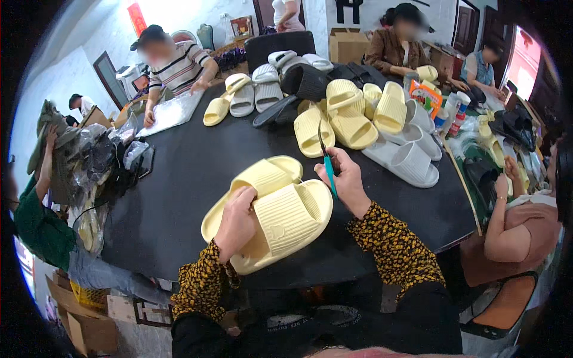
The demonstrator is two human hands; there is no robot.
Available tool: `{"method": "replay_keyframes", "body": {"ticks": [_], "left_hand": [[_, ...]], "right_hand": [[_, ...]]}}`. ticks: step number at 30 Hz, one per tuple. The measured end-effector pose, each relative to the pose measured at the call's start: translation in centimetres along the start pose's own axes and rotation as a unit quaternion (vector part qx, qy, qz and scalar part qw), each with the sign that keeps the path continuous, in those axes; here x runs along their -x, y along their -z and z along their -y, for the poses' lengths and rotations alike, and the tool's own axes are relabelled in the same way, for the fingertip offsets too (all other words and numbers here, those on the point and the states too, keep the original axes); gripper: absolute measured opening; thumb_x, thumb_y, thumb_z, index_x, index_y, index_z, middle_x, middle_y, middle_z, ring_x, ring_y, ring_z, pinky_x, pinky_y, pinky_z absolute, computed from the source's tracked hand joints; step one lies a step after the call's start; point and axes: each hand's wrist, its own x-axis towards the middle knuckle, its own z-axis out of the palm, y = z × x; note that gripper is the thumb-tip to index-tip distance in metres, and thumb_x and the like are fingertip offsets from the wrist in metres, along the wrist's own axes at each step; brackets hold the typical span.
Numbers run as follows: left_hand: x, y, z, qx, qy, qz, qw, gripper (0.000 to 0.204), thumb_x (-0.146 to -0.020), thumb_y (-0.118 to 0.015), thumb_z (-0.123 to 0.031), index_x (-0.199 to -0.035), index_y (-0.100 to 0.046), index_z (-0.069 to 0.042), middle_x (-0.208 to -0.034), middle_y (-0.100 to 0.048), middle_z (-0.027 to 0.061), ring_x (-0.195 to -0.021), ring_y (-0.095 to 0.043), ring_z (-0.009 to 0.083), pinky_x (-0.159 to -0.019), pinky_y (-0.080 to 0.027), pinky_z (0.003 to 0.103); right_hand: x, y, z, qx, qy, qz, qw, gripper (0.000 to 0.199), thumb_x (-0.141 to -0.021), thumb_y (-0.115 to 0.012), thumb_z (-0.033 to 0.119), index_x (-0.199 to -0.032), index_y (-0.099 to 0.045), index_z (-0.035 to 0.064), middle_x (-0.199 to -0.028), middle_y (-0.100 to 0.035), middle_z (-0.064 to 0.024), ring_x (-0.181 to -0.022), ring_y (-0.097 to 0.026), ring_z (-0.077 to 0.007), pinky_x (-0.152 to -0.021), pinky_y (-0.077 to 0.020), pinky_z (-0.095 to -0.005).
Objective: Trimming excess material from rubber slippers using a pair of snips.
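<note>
My left hand is closed on a pair of pale yellow slippers with ribbed straps, its fingers tucked in between the two. The pair is tilted above the dark table, one slipper partly behind the other. Just to the right, my right hand grips teal-handled thread snips. Their dark, slightly curved tip points up and away, toward a standing yellow slipper. The snips are apart from the pair in my left hand.
Yellow, grey and black slippers are heaped along the far side of the black table. A grey slipper lies beyond my right hand. Plastic-wrapped goods pile up at the left. Spray cans stand at the right; several people work around the table.
</note>
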Motion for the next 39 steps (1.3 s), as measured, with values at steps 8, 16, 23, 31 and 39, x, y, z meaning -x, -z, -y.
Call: {"method": "replay_keyframes", "body": {"ticks": [8, 16, 23, 31, 39], "left_hand": [[0.8, 1.7, -1.9, -0.105, -0.061, 0.150, 0.981, 0.027, -0.084, -0.060, -0.016, -0.104, -0.060, 0.002, -0.101, -0.060, 0.0192, -0.093, -0.059, 0.0322, -0.082, -0.047, 0.038], [-0.9, 6.7, -11.2, 0.447, -0.262, 0.102, 0.849, 0.032, -0.091, -0.057, -0.033, -0.096, -0.069, -0.003, -0.100, -0.062, 0.0240, -0.093, -0.059, 0.0295, -0.078, -0.048, 0.038], [-1.4, 6.4, -15.1, 0.654, -0.358, 0.059, 0.664, 0.039, -0.096, -0.049, -0.041, -0.090, -0.068, -0.007, -0.099, -0.059, 0.0291, -0.078, -0.061, 0.0285, -0.067, -0.049, 0.034], [-1.7, 5.5, -15.3, 0.597, -0.321, 0.034, 0.735, 0.037, -0.095, -0.050, -0.039, -0.090, -0.068, -0.007, -0.099, -0.059, 0.0286, -0.079, -0.061, 0.0285, -0.068, -0.049, 0.034], [-2.1, 5.1, -15.7, 0.532, -0.302, 0.025, 0.791, 0.034, -0.094, -0.051, -0.037, -0.090, -0.067, -0.007, -0.099, -0.059, 0.0280, -0.079, -0.061, 0.0284, -0.068, -0.049, 0.034]], "right_hand": [[-0.3, 0.5, -0.9, -0.132, -0.155, 0.023, 0.979, 0.033, -0.084, -0.068, 0.013, -0.109, -0.054, -0.0035, -0.073, -0.058, -0.0005, -0.060, -0.051, -0.0034, -0.051, -0.0425, -0.0193], [-0.5, -0.3, -1.1, -0.143, -0.160, 0.055, 0.975, 0.033, -0.085, -0.066, 0.012, -0.112, -0.054, -0.0014, -0.076, -0.059, -0.0004, -0.060, -0.052, -0.0039, -0.049, -0.0409, -0.0180], [0.0, -0.4, -2.1, -0.106, -0.188, 0.066, 0.974, 0.033, -0.085, -0.066, 0.016, -0.112, -0.053, 0.0012, -0.074, -0.058, 0.0002, -0.055, -0.049, -0.0029, -0.044, -0.0374, -0.0167], [0.5, -1.2, -1.6, -0.070, -0.171, 0.076, 0.980, 0.035, -0.085, -0.067, 0.017, -0.113, -0.053, 0.0005, -0.073, -0.057, 0.0013, -0.056, -0.048, -0.0024, -0.044, -0.0364, -0.0163], [0.4, -1.0, -0.8, -0.061, -0.195, 0.096, 0.974, 0.035, -0.086, -0.066, 0.017, -0.113, -0.053, -0.0002, -0.075, -0.057, 0.0008, -0.057, -0.048, -0.0023, -0.046, -0.0376, -0.0165]]}}
